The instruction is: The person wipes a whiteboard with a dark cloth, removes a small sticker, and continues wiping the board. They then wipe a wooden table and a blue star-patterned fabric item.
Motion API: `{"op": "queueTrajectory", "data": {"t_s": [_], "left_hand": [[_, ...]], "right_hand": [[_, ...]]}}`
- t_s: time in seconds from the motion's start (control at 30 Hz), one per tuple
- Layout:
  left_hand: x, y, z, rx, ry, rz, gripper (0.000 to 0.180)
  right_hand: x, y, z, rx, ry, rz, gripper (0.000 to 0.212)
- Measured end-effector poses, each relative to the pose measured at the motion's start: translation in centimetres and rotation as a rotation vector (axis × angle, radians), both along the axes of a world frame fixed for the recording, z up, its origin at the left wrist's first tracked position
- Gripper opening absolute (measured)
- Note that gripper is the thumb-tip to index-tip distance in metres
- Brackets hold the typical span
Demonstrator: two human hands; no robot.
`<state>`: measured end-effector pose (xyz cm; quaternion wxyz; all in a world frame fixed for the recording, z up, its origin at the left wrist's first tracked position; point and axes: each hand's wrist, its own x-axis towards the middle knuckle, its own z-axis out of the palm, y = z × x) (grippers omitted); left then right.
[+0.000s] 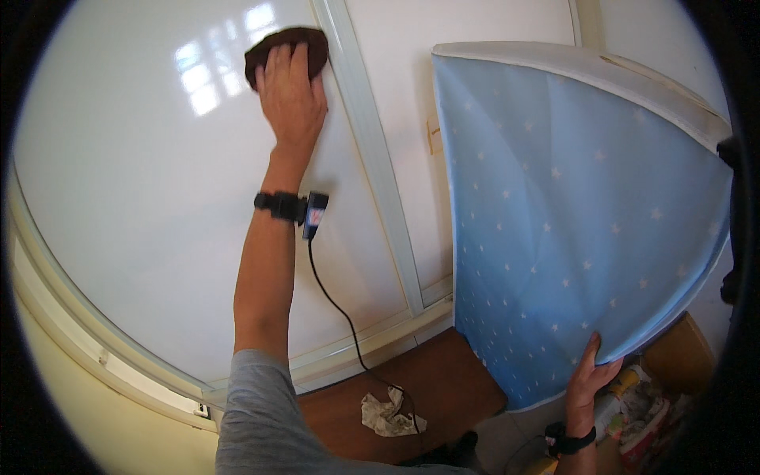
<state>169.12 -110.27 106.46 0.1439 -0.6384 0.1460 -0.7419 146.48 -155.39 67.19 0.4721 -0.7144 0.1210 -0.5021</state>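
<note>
Brown cloth (315, 54): sitting high on the glossy white panel (150, 174), just left of the pale frame strip (372, 150).
Left hand (294, 103): pressing over the cloth; can't tell if it's actually gripping a fold.
Right hand (584, 380): clamping the lower edge of the blue starry fabric box (546, 214), thumb on the front, well apart from the left.
Slip risk: that panel's looking slick, so I'm guessing the cloth could be dropping if the fingers ease off.
Box risk: only one hand's visibly steadying it, so a loose grip might be letting it tip onto the clutter (633, 412) below.
Cable (336, 305): dangling from the left wrist gadget (315, 214) to the crumpled paper (388, 416), probably risking a snag if that arm reaches further.
</note>
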Motion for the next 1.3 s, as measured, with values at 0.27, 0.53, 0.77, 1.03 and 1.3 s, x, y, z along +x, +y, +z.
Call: {"op": "queueTrajectory", "data": {"t_s": [0.27, 0.53, 0.77, 1.03, 1.3], "left_hand": [[1.9, -3.8, -2.9, 0.125, 0.243, 0.025, 0.037], [-0.3, -0.9, -24.5, 0.255, 0.83, -0.001, 0.036], [-3.6, 0.0, -40.3, 0.354, 1.134, -0.101, 0.035], [-1.9, -0.1, -35.6, 0.377, 0.99, -0.014, 0.035], [-2.5, -1.5, -39.0, 0.272, 1.12, 0.019, 0.034]], "right_hand": [[0.1, -0.4, -0.2, -0.173, -0.051, -0.028, 0.034], [-0.4, 0.4, 0.3, 0.002, 0.036, -0.036, 0.031], [-1.0, -0.3, 0.3, -0.037, 0.132, 0.016, 0.033], [-0.8, -1.4, -2.3, -0.179, 0.016, -0.023, 0.052], [-2.8, 0.2, 0.0, 0.364, 0.258, 0.016, 0.055]]}}
